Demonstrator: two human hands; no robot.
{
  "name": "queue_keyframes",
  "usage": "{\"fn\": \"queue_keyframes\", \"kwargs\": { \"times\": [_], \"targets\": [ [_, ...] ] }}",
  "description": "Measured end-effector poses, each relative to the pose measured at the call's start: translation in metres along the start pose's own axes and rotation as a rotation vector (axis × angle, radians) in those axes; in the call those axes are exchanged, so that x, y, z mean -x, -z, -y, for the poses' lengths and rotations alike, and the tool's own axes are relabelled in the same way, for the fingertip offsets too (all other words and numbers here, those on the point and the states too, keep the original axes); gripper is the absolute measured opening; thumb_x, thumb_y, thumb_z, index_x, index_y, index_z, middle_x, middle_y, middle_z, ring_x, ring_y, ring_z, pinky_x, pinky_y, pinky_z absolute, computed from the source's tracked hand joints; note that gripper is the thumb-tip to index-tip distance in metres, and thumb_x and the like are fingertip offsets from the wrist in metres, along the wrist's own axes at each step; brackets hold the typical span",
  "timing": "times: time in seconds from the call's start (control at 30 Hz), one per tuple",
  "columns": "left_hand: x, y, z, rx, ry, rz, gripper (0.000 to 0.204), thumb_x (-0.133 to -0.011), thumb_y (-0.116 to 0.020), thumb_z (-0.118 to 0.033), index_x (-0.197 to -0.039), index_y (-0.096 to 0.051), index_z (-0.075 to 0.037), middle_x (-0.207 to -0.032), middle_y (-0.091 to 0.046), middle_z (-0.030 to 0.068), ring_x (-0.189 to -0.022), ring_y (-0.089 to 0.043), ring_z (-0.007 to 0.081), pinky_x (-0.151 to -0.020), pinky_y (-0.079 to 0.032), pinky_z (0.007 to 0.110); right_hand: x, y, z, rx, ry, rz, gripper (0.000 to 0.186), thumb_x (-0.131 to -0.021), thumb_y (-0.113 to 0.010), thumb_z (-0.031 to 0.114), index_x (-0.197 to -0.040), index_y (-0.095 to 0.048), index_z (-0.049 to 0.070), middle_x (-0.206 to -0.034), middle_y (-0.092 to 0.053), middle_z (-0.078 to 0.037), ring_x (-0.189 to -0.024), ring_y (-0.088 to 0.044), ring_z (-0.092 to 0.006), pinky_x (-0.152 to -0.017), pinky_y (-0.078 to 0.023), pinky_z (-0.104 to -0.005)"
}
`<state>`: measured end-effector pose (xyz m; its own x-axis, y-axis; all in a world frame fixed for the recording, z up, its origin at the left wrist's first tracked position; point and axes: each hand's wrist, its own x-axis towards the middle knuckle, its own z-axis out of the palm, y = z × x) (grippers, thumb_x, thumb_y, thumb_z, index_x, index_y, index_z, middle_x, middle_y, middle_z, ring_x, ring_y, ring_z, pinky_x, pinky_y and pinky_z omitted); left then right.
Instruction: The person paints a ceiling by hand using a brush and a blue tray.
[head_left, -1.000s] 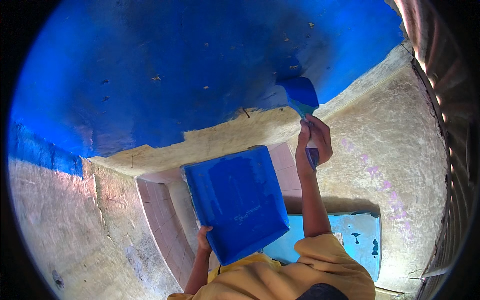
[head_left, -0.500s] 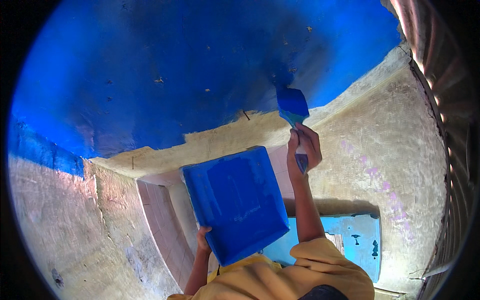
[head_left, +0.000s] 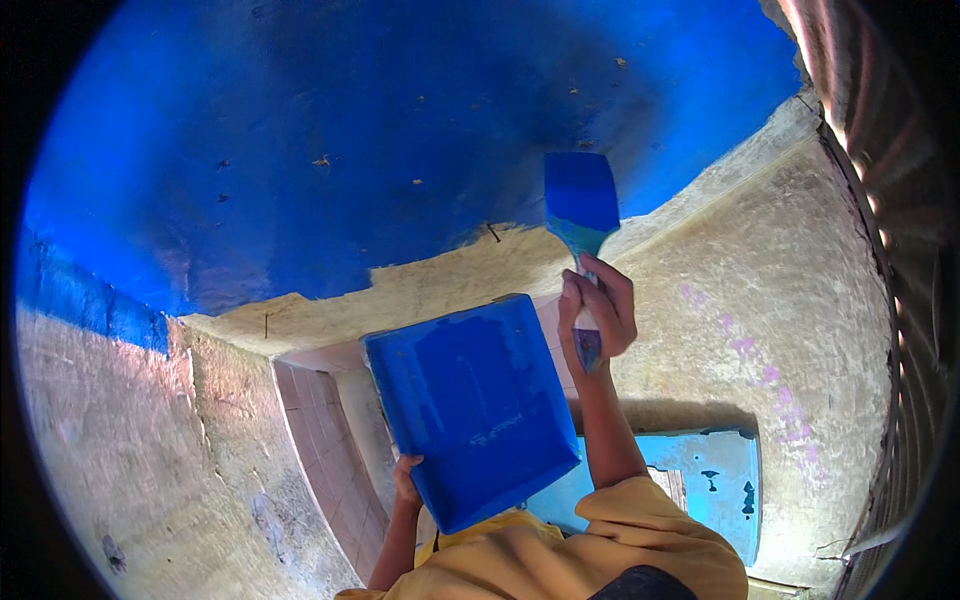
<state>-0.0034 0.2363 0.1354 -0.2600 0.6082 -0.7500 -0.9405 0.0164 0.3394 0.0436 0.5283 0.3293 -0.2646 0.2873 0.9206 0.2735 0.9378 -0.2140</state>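
Note:
My right hand [head_left: 604, 308] is closed round the handle of a wide paintbrush [head_left: 581, 193], its bristles pointing up and covered in blue paint. The brush head shows against the lower edge of the blue painted wall [head_left: 400, 130]; whether the bristles touch it I cannot tell. With my left hand [head_left: 408, 480] I grip the lower left side of a blue paint tray [head_left: 470, 400], held tilted before my chest. Wet blue paint coats the tray's inside, with thinner streaks in its middle. Most fingers of the left hand are hidden behind the tray.
Below the blue area runs a bare beige strip of wall [head_left: 490, 255] with a nail [head_left: 493, 232] sticking out. Rough unpainted walls stand at the left [head_left: 110, 420] and right [head_left: 780, 290]. A light blue door-like panel [head_left: 725, 480] lies low behind my right arm. Corrugated roofing [head_left: 900, 200] edges the right.
The paintbrush has turned more upright, with its broad face now in view, and my right hand has come down slightly. My left hand and the tray have stayed almost still.

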Motion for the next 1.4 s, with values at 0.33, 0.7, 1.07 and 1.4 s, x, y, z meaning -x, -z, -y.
{"fn": "queue_keyframes", "kwargs": {
  "times": [0.33,0.7,1.07,1.4],
  "targets": [
    [-0.006,0.0,0.004,0.053,-0.08,0.181,0.062,-0.068,-0.052,-0.02,-0.127,-0.043,-0.002,-0.116,-0.054,0.0161,-0.104,-0.052,0.033,-0.092,-0.044,0.043,-0.062,0.036,0.016,0.023,-0.025,-0.056,0.015,-0.087,-0.056,0.007,-0.079,-0.066,-0.002,-0.091,-0.064,-0.016,-0.076,-0.065,-0.0197,-0.062,-0.053,-0.0266],
    [0.005,-0.015,0.003,0.045,-0.019,0.087,0.054,-0.064,-0.057,-0.029,-0.111,-0.053,-0.004,-0.096,-0.058,0.0119,-0.087,-0.055,0.0277,-0.079,-0.047,0.039,-0.07,0.017,0.009,0.043,0.103,-0.101,0.009,-0.084,-0.061,0.004,-0.079,-0.068,0.0,-0.091,-0.064,-0.012,-0.074,-0.066,-0.0188,-0.061,-0.055,-0.0266],
    [0.002,-0.007,0.005,0.011,-0.053,0.092,0.052,-0.064,-0.057,-0.031,-0.108,-0.053,-0.004,-0.095,-0.057,0.0124,-0.085,-0.056,0.0276,-0.077,-0.047,0.04,-0.063,0.011,0.007,0.048,0.181,-0.124,0.007,-0.083,-0.062,0.003,-0.081,-0.067,-0.001,-0.092,-0.063,-0.011,-0.073,-0.066,-0.0179,-0.058,-0.053,-0.0253],
    [0.0,-0.01,0.002,-0.002,-0.063,0.089,0.06,-0.064,-0.057,-0.031,-0.117,-0.05,-0.003,-0.101,-0.057,0.0133,-0.091,-0.055,0.0298,-0.082,-0.046,0.042,-0.093,0.014,0.024,-0.029,0.113,-0.117,0.009,-0.084,-0.059,0.002,-0.082,-0.067,0.0,-0.086,-0.065,-0.012,-0.073,-0.064,-0.0161,-0.058,-0.052,-0.0265]
  ]
}}
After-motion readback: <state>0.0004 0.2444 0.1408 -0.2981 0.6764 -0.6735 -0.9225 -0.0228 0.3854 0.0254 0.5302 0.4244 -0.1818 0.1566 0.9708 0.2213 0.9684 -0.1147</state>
